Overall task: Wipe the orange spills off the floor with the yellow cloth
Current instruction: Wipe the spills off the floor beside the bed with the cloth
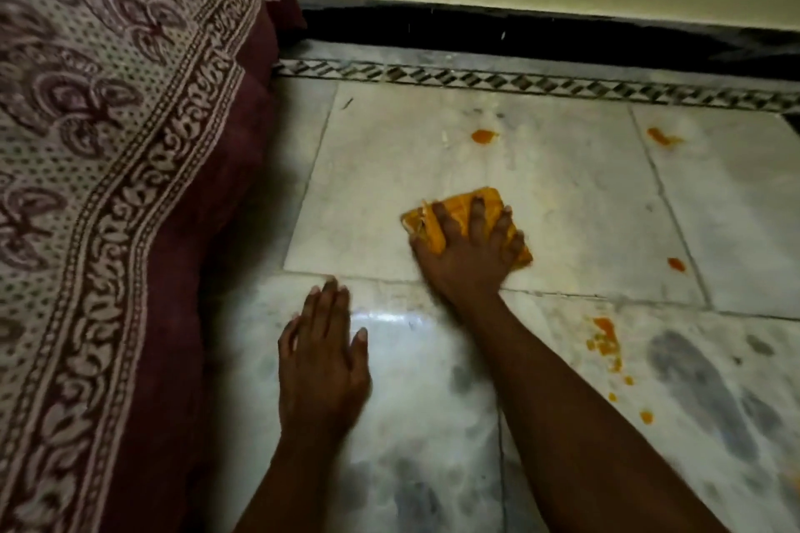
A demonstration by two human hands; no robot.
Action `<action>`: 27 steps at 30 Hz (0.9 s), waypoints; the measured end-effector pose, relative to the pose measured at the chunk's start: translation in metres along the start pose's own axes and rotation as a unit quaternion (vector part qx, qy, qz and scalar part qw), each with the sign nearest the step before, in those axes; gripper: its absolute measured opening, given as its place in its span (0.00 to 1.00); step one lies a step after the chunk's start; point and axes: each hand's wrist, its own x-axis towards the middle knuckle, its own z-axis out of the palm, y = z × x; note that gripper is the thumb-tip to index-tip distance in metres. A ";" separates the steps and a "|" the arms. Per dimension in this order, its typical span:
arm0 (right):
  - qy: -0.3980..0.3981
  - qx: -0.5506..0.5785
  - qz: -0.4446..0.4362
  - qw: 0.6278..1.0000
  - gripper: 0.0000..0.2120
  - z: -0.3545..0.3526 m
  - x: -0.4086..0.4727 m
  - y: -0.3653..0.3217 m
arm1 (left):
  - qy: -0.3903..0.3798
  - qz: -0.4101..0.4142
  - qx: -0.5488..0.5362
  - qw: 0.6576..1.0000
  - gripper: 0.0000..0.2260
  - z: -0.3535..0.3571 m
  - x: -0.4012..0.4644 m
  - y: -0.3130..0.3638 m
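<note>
Fingers (478, 214) of the right hand (465, 249) are spread wide and pressed flat on top of the cloth (454, 210), pinning it to the floor (584, 203); they do not curl around it. The cloth is bunched, and much of it is hidden under the palm, with yellow edges showing at the left, far and right sides. It lies on the pale marble tile near the middle of the scene. The left hand (322, 359) rests palm down on the bare floor, nearer and to the left, its fingers close together and holding nothing.

Orange spills remain: one spot (484, 136) far beyond the cloth, a smear (662, 137) at far right, a small dot (676, 264) right of the cloth, and a scattered patch (606, 342) beside the right forearm. A patterned bedsheet (108, 143) hangs at left, cut off by the frame. The right hand's edges are slightly blurred.
</note>
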 end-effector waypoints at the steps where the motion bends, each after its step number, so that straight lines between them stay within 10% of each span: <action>1: -0.004 -0.007 -0.038 0.999 0.36 0.001 -0.004 -0.004 | 0.000 -0.001 -0.001 1.000 0.28 -0.001 0.001 0.000; 6: 0.014 -0.030 -0.213 0.977 0.33 -0.017 -0.066 0.052 | 0.003 0.002 -0.002 1.000 0.28 0.001 -0.001 -0.002; 13: 0.023 0.001 0.110 0.994 0.34 -0.004 0.024 -0.005 | -0.010 0.000 0.018 1.000 0.29 0.005 0.000 -0.002; 21: -0.010 -0.034 -0.212 0.977 0.28 -0.005 -0.056 0.007 | 0.014 -0.001 0.006 1.000 0.30 0.007 -0.003 -0.004; 27: -0.002 -0.014 0.076 0.997 0.34 -0.011 0.006 -0.013 | -0.010 -0.002 0.022 1.000 0.31 0.006 -0.002 -0.004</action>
